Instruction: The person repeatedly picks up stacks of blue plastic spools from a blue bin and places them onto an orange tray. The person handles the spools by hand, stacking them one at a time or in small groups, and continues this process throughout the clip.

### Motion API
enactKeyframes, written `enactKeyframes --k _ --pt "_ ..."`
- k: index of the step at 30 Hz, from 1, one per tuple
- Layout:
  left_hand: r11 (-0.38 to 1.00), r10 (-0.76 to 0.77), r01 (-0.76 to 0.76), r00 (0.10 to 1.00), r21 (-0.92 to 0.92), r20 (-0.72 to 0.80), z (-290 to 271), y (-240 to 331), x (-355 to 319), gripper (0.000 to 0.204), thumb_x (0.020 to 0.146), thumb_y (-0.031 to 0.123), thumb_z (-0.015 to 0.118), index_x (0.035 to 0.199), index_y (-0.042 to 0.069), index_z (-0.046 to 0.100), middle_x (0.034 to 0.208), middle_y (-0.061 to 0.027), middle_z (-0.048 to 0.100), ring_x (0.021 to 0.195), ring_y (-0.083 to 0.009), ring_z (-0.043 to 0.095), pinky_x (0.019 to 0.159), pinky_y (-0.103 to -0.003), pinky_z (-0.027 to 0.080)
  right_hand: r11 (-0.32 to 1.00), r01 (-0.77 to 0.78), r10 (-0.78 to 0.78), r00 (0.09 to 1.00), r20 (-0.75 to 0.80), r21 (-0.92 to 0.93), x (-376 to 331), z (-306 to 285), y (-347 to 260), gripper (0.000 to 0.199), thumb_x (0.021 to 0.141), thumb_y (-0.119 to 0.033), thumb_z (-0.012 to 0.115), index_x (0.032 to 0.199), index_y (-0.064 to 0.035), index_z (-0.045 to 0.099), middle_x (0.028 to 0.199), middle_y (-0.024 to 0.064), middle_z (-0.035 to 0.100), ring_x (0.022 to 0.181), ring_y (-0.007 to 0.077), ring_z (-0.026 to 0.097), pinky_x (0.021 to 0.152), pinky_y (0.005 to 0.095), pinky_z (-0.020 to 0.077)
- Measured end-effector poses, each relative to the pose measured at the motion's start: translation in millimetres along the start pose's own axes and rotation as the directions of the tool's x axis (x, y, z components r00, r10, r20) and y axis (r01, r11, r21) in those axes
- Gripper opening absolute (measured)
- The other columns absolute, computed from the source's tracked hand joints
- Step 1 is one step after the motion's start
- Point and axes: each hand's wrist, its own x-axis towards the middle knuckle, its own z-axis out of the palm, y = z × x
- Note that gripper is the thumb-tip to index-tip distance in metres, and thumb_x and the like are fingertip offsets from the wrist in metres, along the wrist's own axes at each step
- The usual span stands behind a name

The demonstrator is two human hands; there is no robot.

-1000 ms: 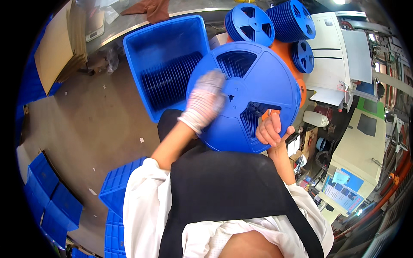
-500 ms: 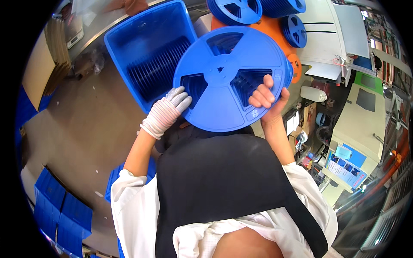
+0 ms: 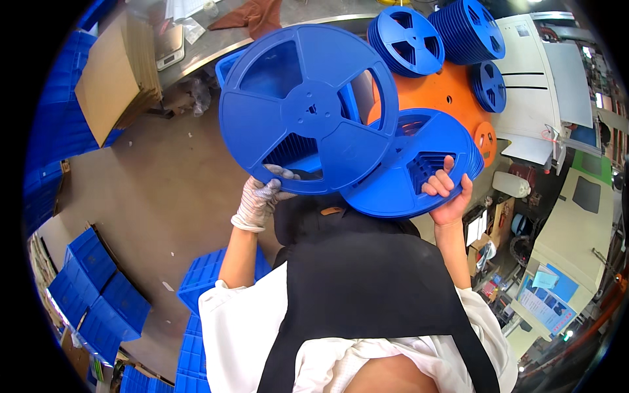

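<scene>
A single blue plastic reel (image 3: pixel 259 124), a disc with wide cut-outs and a small centre hole, is raised on the left. My left hand (image 3: pixel 261 196), in a pale glove, is closed on its lower rim. On the right, my bare right hand (image 3: pixel 449 198) grips the edge of a stack of similar blue reels (image 3: pixel 386 187), fingers through a cut-out and thumb outside. The raised reel overlaps the stack's left part. Behind the raised reel stands a blue bin (image 3: pixel 227 65); through the cut-outs I see part of it and a row of reels inside.
An orange round surface (image 3: pixel 419 95) ahead carries more stacks of blue reels (image 3: pixel 405 42). A metal table (image 3: pixel 314 14) with a brown cloth (image 3: pixel 252 18) and a scale (image 3: pixel 170 47) lies beyond. Cardboard (image 3: pixel 108 85) and blue crates (image 3: pixel 98 288) stand left, a beige machine (image 3: pixel 570 209) right.
My left hand has lifted one reel off the front of the stack and moved it left and up, over the bin. The right hand still holds the other reels. The view has shifted.
</scene>
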Motion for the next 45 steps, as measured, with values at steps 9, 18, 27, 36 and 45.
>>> enactKeyframes --k 9,18,27,36,45 --pt "0.990 0.017 -0.026 0.998 -0.138 -0.065 -18.6 -10.5 -4.8 0.033 0.086 0.007 0.071 0.115 0.004 0.057 0.108 -0.0130 0.062 0.111 -0.0348 0.062 0.081 -0.042 0.063 0.999 -0.033 0.033 0.999 -0.006 -0.002 5.0 0.8 1.2 0.050 0.089 -0.037 0.061 0.129 -0.0059 0.055 0.072 0.0005 0.052 0.063 0.0123 0.048 0.069 0.0329 0.0428" --pt "0.926 0.066 0.028 0.970 0.376 -0.236 -93.3 -11.3 30.8 0.032 0.084 -0.006 0.063 0.111 0.009 0.056 0.102 -0.0047 0.066 0.092 -0.0164 0.064 0.074 -0.030 0.055 1.000 -0.018 0.018 0.999 -0.036 -0.013 3.0 -2.5 2.5 0.050 0.090 -0.036 0.060 0.128 -0.0053 0.054 0.072 0.0006 0.053 0.066 0.0129 0.049 0.070 0.0327 0.0434" --pt "0.639 0.110 0.219 0.923 0.737 -0.369 -163.0 -36.1 74.4 0.032 0.076 -0.004 0.074 0.101 0.008 0.058 0.086 -0.0006 0.062 0.076 -0.0110 0.057 0.067 -0.026 0.050 1.000 0.005 -0.007 0.996 -0.090 -0.026 1.0 -5.4 -0.4 0.048 0.089 -0.036 0.061 0.125 -0.0053 0.056 0.072 0.0009 0.051 0.064 0.0129 0.047 0.070 0.0328 0.0433" --pt "0.535 0.108 0.341 0.880 0.773 -0.463 -175.9 -49.9 115.4 0.032 0.074 0.007 0.080 0.098 0.005 0.060 0.082 -0.0012 0.062 0.074 -0.0100 0.056 0.069 -0.028 0.050 0.997 0.040 -0.049 0.989 -0.137 -0.066 -3.2 -5.1 1.1 0.047 0.088 -0.036 0.061 0.123 -0.0050 0.057 0.071 0.0007 0.049 0.063 0.0124 0.045 0.068 0.0328 0.0425" --pt "0.240 0.088 0.586 0.781 0.774 -0.618 -207.6 -75.6 140.0 0.064 0.080 0.023 0.079 0.134 0.006 0.048 0.110 -0.0115 0.067 0.093 -0.0215 0.064 0.082 -0.034 0.051 0.996 0.052 -0.063 0.983 -0.172 -0.065 -6.3 -2.1 5.4 0.047 0.088 -0.036 0.060 0.123 -0.0048 0.057 0.071 0.0013 0.050 0.063 0.0132 0.046 0.068 0.0330 0.0423"
